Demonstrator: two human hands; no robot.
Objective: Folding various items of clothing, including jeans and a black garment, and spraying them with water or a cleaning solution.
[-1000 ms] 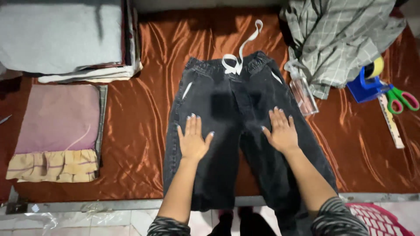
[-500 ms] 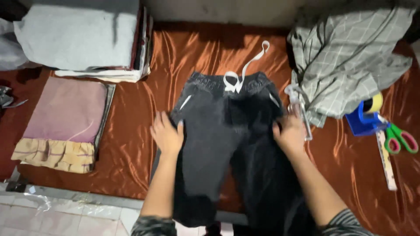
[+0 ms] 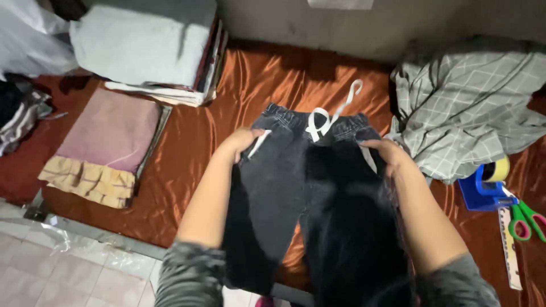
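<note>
On the orange sheet [image 3: 187,148] | hands grip trousers [image 3: 296,187] (both waist corners) | checked cloth [image 3: 466,102] just right.

Black trousers [image 3: 318,210], white drawstring [image 3: 324,116], orange satin sheet [image 3: 187,165]

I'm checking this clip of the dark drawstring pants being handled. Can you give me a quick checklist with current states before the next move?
1. Left hand on the waistband edge of the black pants: ok.
2. Right hand on the opposite edge: ok.
3. White drawstring lying free of both hands: ok.
4. Pant legs fully on the orange satin sheet: not ok, they hang over the front edge.
5. Firm grip on the fabric: cannot tell.
</note>
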